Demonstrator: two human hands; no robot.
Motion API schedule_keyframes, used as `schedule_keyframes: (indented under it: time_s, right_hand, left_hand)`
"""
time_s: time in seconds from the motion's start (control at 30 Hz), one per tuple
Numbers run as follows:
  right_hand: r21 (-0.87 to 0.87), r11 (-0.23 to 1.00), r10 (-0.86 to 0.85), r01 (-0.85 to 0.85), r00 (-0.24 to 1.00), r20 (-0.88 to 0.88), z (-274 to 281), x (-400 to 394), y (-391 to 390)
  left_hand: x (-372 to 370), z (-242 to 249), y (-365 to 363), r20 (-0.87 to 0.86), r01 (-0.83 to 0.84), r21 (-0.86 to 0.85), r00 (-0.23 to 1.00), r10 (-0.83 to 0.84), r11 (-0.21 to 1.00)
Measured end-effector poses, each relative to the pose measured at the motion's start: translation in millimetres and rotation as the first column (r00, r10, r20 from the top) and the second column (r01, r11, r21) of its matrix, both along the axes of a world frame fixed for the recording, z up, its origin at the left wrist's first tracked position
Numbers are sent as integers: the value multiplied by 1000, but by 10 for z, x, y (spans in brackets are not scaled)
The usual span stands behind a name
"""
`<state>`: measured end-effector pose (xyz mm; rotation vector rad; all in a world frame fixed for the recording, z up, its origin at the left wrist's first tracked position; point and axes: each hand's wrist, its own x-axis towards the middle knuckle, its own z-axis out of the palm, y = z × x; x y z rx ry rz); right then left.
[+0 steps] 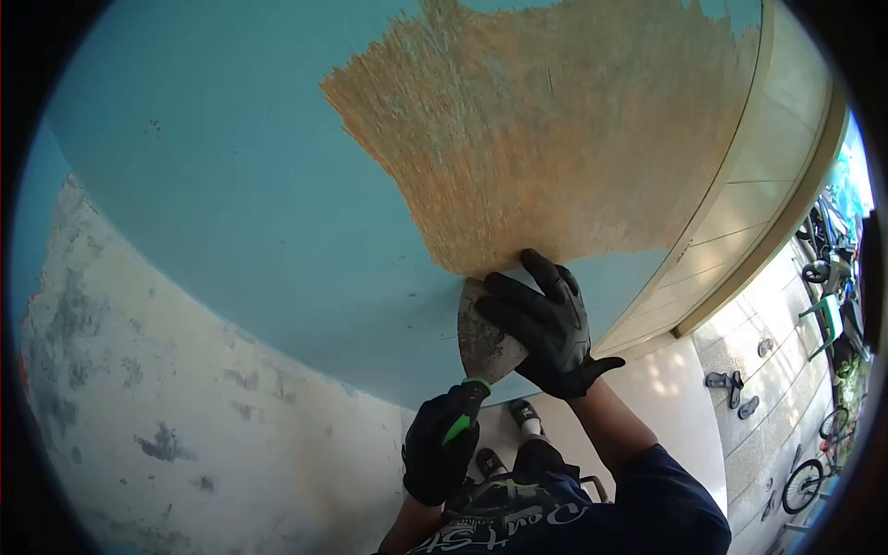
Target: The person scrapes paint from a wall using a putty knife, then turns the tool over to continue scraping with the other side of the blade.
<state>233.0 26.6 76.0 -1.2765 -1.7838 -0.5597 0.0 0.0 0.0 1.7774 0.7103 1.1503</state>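
The left hand (440, 453) (black glove) is gripping the green handle of a scraper (485, 338), fingers curled tight around it. The right hand (548, 326) is pressing its spread fingers flat on the blade, which is lying against the blue wall (240, 203) just below the scraped orange patch (555, 129).

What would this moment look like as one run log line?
left hand: grips scraper handle | right hand: presses blade flat | wall: blue paint, scraped orange patch above blade
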Motion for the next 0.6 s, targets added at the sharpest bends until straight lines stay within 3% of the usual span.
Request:
schedule_keyframes:
  time_s: [0.2,0.27,0.3,0.37,0.5,0.6]
  right_hand:
    - [-27,1000,-15,15,1000,-17,-11,-9,29]
    - [-47,998,-42,40,998,-41,5,-37,38]
    - [-48,998,-44,42,998,-38,19,-48,35]
    - [-78,995,-72,67,995,-66,46,-67,44]
    - [-89,993,-80,76,996,-38,20,-51,79]
    - [-139,987,-88,80,994,-57,159,-77,66]
  left_hand:
    - [70,-35,52,44,-21,-26,999,22,999]
    - [93,13,115,-12,-40,202,999,43,979]
    - [99,-9,121,-8,-39,200,999,42,979]
    - [103,-115,128,209,114,-99,974,-91,989]
    - [160,-272,159,140,82,-58,987,-73,995]
    - [227,-166,202,328,77,-75,943,-49,994]
